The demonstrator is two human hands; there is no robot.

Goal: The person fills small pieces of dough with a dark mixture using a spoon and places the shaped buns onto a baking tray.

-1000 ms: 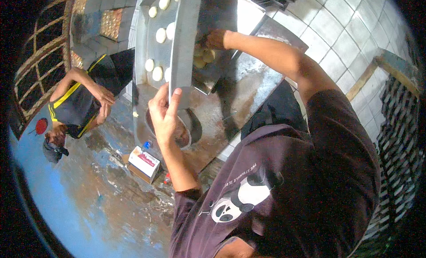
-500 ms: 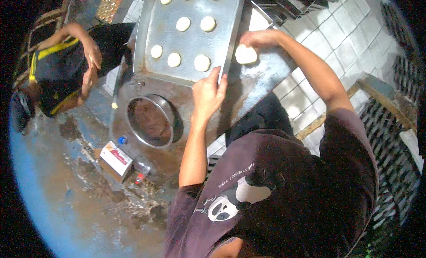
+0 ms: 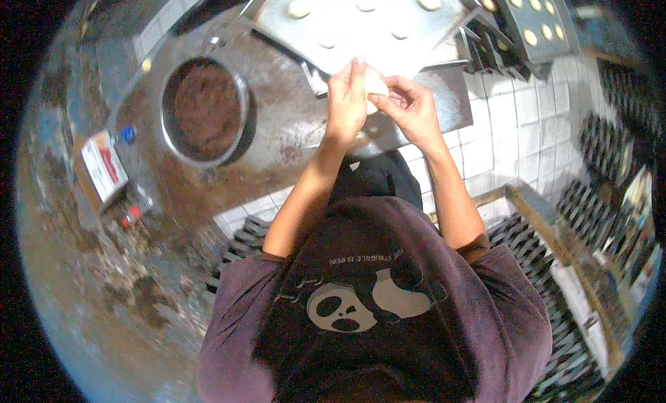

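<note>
My left hand (image 3: 347, 101) and my right hand (image 3: 414, 110) meet at the near side of a metal baking tray (image 3: 333, 25), both closed on a pale dough piece (image 3: 375, 91), which they partly hide. My right thumb presses against it, and my left fingers lie together along its other side. Several dough rounds (image 3: 298, 8) sit spaced on the brightly lit tray.
A round metal pan (image 3: 241, 108) with brown residue stands on the stained metal table (image 3: 284, 125). At the upper right, another tray (image 3: 527, 55) holds dough rounds beside stacked trays (image 3: 485, 53). A white-and-red box (image 3: 103, 166) is at left; dark slatted racks (image 3: 596, 216) are at right.
My left hand has let go of the tray edge and joined my right hand at the dough piece. The view has shifted, leaving the other person out of sight.
</note>
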